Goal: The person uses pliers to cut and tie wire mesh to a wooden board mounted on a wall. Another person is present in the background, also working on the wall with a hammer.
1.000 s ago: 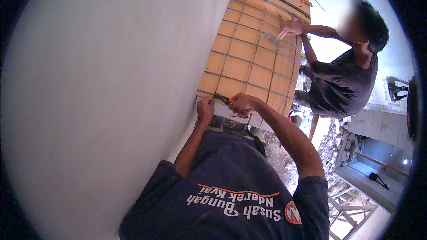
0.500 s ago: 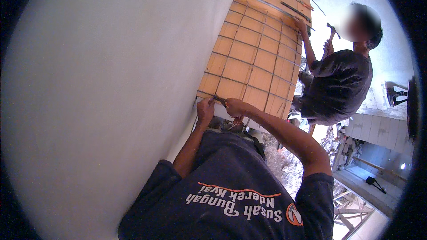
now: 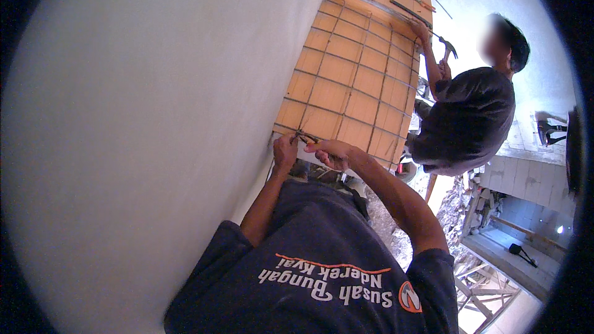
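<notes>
A grid of thin steel bars (image 3: 349,89) lies on an orange-brown wooden panel. At its near left corner my right hand (image 3: 334,153) grips dark pliers (image 3: 308,138), whose jaws are at the crossing of the bars. Beside those jaws my left hand (image 3: 285,151) is closed, its fingers bunched at the corner bar. What it pinches is too small to make out.
A plain wall (image 3: 148,117) rises close on my left. Across the panel a co-worker (image 3: 473,117) holds a hammer (image 3: 448,46) near a bar. Orange-handled pliers (image 3: 422,3) lie at the far end of the panel. Rubble (image 3: 455,210) covers ground at the right.
The pliers' handles have spread somewhat and my right hand has shifted slightly right. My left hand stays at the corner. The co-worker's hammer has come down toward the bar.
</notes>
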`<state>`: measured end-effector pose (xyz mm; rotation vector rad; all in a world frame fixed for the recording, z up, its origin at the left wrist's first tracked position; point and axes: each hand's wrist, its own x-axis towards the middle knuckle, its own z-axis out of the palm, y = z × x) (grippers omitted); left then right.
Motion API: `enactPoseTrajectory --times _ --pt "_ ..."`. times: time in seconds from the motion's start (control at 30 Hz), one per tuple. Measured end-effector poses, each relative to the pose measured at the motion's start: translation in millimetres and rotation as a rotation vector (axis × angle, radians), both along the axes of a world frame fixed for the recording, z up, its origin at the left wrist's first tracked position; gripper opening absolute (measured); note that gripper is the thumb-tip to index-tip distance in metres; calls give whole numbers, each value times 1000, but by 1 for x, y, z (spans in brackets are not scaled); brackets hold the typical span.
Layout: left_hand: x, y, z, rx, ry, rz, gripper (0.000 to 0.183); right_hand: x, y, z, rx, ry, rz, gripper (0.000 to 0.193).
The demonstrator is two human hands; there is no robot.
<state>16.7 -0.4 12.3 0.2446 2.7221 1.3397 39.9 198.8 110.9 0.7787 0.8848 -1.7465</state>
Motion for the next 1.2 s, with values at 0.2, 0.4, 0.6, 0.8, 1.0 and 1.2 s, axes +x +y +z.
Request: enactPoseTrajectory --times 0.2,0.4,0.6,0.8,1.0,1.2 --pt "-1 -4 -13 29 -54 37 13 -11 -4 60 617 443 513 36" --pt "-3 0 -9 -38 -83 -14 14 2 -5 25 1338 1177 1161 33" --pt "0 1 -1 16 -48 20 15 -6 8 39 452 242 460 35" --pt "4 1 10 0 -60 28 16 9 8 46 343 195 321 25" --pt "3 1 12 -5 -45 17 18 26 8 4 598 603 476 31" --pt "-3 -3 16 -121 -152 -6 17 33 0 -20 826 807 732 42"
